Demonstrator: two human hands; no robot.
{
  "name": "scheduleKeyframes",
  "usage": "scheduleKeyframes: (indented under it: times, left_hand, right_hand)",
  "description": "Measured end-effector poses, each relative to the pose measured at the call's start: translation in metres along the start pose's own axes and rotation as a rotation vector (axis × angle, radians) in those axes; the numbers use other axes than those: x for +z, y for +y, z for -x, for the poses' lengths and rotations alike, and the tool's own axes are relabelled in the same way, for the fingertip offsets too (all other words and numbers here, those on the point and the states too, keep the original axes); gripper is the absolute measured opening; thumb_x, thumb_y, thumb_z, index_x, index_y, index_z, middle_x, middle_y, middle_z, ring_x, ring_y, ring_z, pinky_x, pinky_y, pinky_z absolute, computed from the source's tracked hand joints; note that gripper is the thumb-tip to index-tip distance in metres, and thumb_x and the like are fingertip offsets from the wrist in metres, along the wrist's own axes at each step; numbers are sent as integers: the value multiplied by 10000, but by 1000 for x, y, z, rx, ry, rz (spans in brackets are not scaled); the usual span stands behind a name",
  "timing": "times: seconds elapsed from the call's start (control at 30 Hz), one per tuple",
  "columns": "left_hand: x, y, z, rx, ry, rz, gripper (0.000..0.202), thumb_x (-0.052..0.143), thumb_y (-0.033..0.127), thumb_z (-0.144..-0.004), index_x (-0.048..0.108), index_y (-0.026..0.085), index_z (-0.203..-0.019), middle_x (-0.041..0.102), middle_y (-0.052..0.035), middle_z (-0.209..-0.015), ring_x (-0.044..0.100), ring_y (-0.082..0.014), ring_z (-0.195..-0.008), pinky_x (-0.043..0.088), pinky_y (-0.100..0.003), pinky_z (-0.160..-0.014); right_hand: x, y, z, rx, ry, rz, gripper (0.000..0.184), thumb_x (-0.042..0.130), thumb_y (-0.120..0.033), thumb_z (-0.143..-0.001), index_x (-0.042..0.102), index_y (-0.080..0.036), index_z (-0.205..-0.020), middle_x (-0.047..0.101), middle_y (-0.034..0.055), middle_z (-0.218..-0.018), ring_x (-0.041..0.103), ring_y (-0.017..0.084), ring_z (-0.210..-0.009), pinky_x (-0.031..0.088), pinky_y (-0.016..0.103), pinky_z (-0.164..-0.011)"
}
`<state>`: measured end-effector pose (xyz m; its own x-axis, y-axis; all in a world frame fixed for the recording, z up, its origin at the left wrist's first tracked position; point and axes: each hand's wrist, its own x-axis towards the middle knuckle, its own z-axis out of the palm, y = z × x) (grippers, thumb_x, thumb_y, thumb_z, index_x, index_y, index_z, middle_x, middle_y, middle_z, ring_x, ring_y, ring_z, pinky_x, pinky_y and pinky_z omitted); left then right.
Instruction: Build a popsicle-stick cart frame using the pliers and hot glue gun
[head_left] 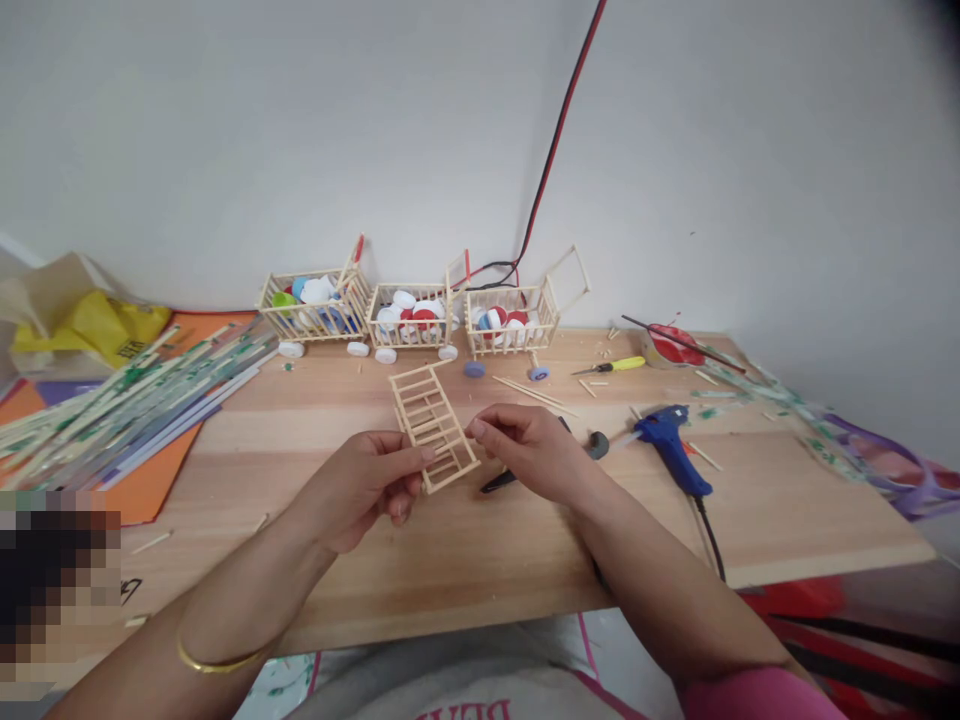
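Note:
Low over the wooden table, my left hand (382, 470) is closed around the lower part of a small stick frame (431, 415), an open lattice box of thin wooden sticks, held tilted. The thumb lies across its slats. My right hand (532, 445) is at the frame's right side, thumb and fingertips pinched together close to its edge. Whatever the pinch holds, if anything, is too small to make out. Below the right hand, a black-handled tool (499, 482) lies partly hidden. To the right rests a blue glue gun (671, 445) with its cord running towards the front edge.
Along the wall stand three stick carts, the left one (315, 305), middle one (411, 318) and right one (510, 320), filled with bottle caps. A yellow-handled knife (611, 367) and loose sticks (532, 393) lie before them. Stick bundles (150, 400) cover the left; purple scissors (892, 460) lie far right.

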<state>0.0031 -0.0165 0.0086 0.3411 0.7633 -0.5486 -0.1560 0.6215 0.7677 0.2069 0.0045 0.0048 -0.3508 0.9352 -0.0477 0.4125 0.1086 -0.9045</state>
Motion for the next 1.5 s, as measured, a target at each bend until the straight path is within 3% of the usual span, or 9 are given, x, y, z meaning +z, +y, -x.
scheduleKeyframes:
  times: [0.3,0.6,0.67,0.8,0.93,1.1,1.27,1.5]
  left_hand:
    - [-2,-1,-2,-8,-9,-27,281,773,290,-601,537,138,-603,550,38,-471,417,-41,-308,370,-174,-325]
    - [-1,0,-2,-5,-18,-23,294,782,309,-587,547,135,-612,544,39,-454,412,-47,-303,372,-179,-321]
    - [-2,0,-3,1,-28,-15,274,777,287,-595,550,135,-617,548,38,-460,411,-43,-305,366,-175,-323]
    - [-5,1,-4,38,-42,-11,246,760,284,-632,568,131,-637,550,34,-465,411,-41,-314,363,-174,-335]
    - [-8,1,-5,37,-46,13,227,745,278,-662,572,131,-653,536,36,-456,402,-36,-326,335,-166,-343]
    - [-11,0,-8,4,-108,79,232,743,243,-658,539,134,-640,497,53,-447,355,-21,-332,278,-154,-345]
    - [-11,-1,-9,10,-121,95,228,738,232,-674,534,133,-657,502,53,-467,351,-16,-341,271,-154,-356]
    - [-14,1,-13,121,-81,112,220,731,222,-683,536,127,-643,491,64,-463,340,-9,-337,271,-158,-368]
  right_hand:
    - [7,-3,-2,167,-138,-200,356,579,-502,-775,590,-150,-718,444,-50,-562,363,65,-504,286,198,-461]
    - [6,-3,-2,98,-147,-161,391,518,-515,-823,577,-149,-702,433,-49,-562,368,70,-508,286,206,-473]
    - [1,1,-4,42,-86,-69,393,464,-489,-866,608,-147,-737,479,-30,-585,416,83,-529,324,213,-495]
    - [-13,15,-8,-141,174,259,273,465,-349,-894,662,-161,-888,630,40,-748,551,141,-678,413,264,-628]
    - [-21,25,-10,-282,146,414,195,475,-207,-877,662,-165,-915,676,68,-899,595,161,-807,426,278,-739]
    - [-19,26,-11,-258,92,442,147,483,-167,-847,627,-169,-877,652,21,-786,560,127,-690,398,234,-652]
    - [-21,30,-11,-247,151,424,126,484,-190,-847,609,-175,-856,633,12,-757,542,129,-674,379,230,-635]
    - [-27,34,-14,-158,262,521,135,493,-210,-856,623,-172,-853,655,28,-758,557,134,-660,372,231,-626]
